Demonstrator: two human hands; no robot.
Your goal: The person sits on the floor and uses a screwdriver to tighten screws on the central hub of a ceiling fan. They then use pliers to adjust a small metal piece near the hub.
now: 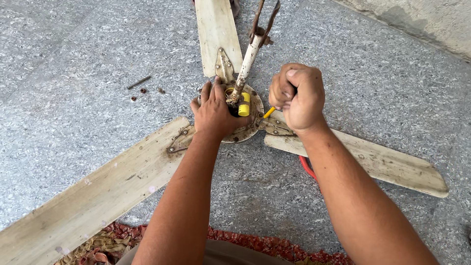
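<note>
The ceiling fan (235,128) lies on the grey stone floor (73,64), blades spread. The left hand (214,112) presses flat, fingers spread, on the motor hub beside the yellow capacitor (244,104). The right hand (298,95) is clamped on a yellow-tipped screwdriver (269,112) angled at the hub. Loose screws (142,88) lie nearby.

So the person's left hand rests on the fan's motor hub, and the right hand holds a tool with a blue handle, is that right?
Not quite. In the head view the left hand does rest on the fan's motor hub, but the tool gripped in the right hand shows a yellow handle, not a blue one. The rest is correct.
</note>
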